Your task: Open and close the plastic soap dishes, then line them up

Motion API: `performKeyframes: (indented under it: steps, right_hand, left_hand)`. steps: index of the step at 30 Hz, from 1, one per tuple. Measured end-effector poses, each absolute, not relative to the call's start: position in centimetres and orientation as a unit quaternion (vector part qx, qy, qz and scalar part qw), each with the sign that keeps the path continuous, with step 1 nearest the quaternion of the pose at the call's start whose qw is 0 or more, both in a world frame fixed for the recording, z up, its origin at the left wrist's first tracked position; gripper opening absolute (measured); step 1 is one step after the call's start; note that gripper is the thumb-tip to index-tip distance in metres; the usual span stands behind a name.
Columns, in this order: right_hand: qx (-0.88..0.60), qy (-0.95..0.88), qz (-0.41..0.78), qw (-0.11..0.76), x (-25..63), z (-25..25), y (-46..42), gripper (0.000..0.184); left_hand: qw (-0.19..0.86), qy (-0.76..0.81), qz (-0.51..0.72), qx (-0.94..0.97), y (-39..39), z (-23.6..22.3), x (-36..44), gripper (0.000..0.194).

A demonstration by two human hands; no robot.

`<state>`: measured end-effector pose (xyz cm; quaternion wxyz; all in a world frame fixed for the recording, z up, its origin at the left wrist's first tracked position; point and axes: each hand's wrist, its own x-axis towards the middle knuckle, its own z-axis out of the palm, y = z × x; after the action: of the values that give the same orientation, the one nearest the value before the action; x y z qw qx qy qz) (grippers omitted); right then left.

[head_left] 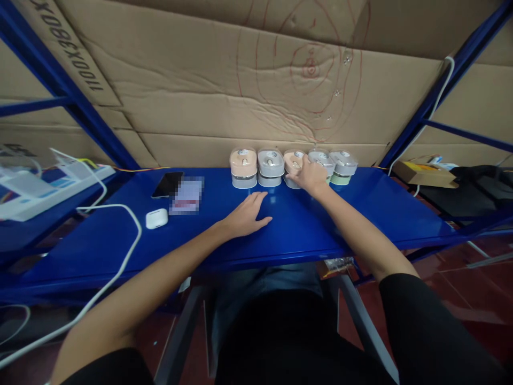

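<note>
Several small two-tier plastic containers with clear domed lids stand in a row at the back of the blue table (224, 243). From the left they are a peach-topped container (243, 166), a grey container (270, 167), another peach-topped container (294, 162), a grey-topped container with some green below (321, 157), and a grey-topped container with a green base (343, 166). My right hand (310, 175) is closed on the middle peach-topped one and hides its right side. In front of the row, my left hand (248, 215) hovers or rests over the table, fingers stretched, holding nothing.
Left of my left hand lie a black phone (167, 184), a pixelated flat item (187, 195) and a white earbud case (156, 218). A white cable (130, 251) crosses the table's left side. Cardboard (192, 80) backs the table between blue posts. An open cardboard box (427, 175) sits at right.
</note>
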<state>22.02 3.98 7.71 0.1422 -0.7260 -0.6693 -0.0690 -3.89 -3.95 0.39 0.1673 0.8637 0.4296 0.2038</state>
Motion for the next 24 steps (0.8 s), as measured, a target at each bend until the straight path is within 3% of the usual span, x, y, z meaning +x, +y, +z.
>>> performKeyframes:
  steps: [8,13,18,21,24]
  right_hand:
    - [-0.738,-0.650,-0.051,0.173,21.4,8.1,4.1,0.112]
    - [-0.573,-0.768,-0.158,0.240,19.9,7.5,4.1,0.091]
    - [-0.465,-0.851,-0.204,0.134,17.7,7.1,6.9,0.099]
    - [-0.470,-0.850,-0.224,0.086,17.5,6.7,7.1,0.084]
    - [-0.444,-0.858,-0.240,0.098,18.1,6.1,5.9,0.070]
  left_hand:
    - [0.166,0.424,0.199,0.868,-4.0,0.6,-3.9,0.085]
    - [0.160,0.420,0.201,0.870,-3.9,0.4,-3.9,0.087]
    - [0.155,0.417,0.243,0.862,-3.7,0.2,-4.2,0.079]
    - [0.135,0.432,0.263,0.852,-3.2,0.2,-4.4,0.073]
    - [0.117,0.452,0.277,0.840,-2.8,0.3,-4.5,0.067]
